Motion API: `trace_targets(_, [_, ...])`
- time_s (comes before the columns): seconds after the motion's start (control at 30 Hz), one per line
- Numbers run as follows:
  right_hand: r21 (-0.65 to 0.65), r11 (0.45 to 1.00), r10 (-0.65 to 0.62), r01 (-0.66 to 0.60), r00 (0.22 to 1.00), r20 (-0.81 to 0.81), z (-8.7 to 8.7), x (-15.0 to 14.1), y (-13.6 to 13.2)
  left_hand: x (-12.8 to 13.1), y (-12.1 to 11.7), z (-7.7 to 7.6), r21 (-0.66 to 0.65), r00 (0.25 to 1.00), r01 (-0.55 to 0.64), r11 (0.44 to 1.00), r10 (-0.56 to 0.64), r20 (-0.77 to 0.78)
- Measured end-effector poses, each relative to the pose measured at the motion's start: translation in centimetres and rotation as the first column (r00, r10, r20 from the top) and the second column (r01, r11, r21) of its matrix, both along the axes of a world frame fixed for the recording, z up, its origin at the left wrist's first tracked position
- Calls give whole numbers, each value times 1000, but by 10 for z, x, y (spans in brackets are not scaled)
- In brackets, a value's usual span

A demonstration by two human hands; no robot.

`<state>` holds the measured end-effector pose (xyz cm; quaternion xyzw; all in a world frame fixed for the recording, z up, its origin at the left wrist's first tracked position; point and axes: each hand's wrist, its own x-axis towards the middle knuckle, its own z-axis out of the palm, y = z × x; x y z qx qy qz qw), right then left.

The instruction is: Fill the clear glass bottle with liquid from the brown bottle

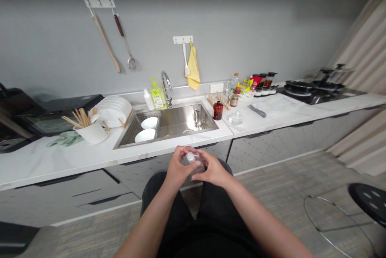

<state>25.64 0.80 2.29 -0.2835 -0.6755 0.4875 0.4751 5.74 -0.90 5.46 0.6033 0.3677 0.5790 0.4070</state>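
Dark trousers (193,226) fill the bottom of the view, with both forearms out over the lap. Left hand (181,167) and right hand (212,169) both closed around a small clear bottle (196,168) with a white cap, bottle held between them at centre, cap up, contents unclear. White marble-look counter (169,147) sits just past the hands at 12 o'clock, not touched. From the hands, left to right: at 10 o'clock, green cloth (64,140), then white utensil cup (95,132) holding wooden chopsticks (81,118), with stacked white plates (111,111) just right of it. At 11 o'clock, two white bowls (147,129) on a wire rack (129,133) in a stainless sink (183,123). Behind the sink, green dish soap bottle (158,96) beside the faucet (166,88). At 12 o'clock, yellow towel (193,67) hangs on the wall. At 1 o'clock, amber bottle (217,110) stands by the sink's right rim, small glass dish (235,119) just beside it. At 2 o'clock, gray kitchen tool (257,110) lies on the counter, with a cooktop (319,96) carrying pans beyond. At 4 o'clock, black stool seat (369,201).
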Motion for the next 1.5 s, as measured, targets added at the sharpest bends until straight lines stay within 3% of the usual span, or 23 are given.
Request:
trace_targets(0.13, [-36, 999, 12, -12, 1000, -20, 4, 3, 1, -6, -4, 4, -58, 987, 140, 988, -135, 88])
trace_targets(0.33, [-34, 999, 8, -8, 1000, 0, 7, 1, -3, -7, -2, 10, -56, 999, 15, 998, -12, 51])
trace_targets(0.53, [-17, 999, 41, -40, 999, 12, 8, 3, -3, -8, -8, 12, -90, 977, 187, 978, -175, 124])
trace_targets(0.8, [-26, 999, 42, -42, 999, 0, 8, 2, -3, -8, -3, 11, -51, 998, 37, 998, -35, 49])
trace_targets(1.03, [-14, 1000, 12, -12, 999, 35, 5, 4, -1, -13, -9, 13, -68, 990, 139, 988, -137, 43])
trace_targets(1.27, [-32, 999, 21, -20, 1000, 20, 7, 5, 0, -10, -1, 7, -29, 1000, 22, 999, -22, -7])
trace_targets(1.43, [-19, 1000, 19, -19, 1000, 7, 7, 6, 2, -15, -3, 8, -46, 992, 129, 991, -129, 2])
trace_targets(1.5, [-21, 1000, 19, -19, 1000, 11, 7, 7, 3, -16, -3, 9, -48, 993, 115, 992, -116, -12])
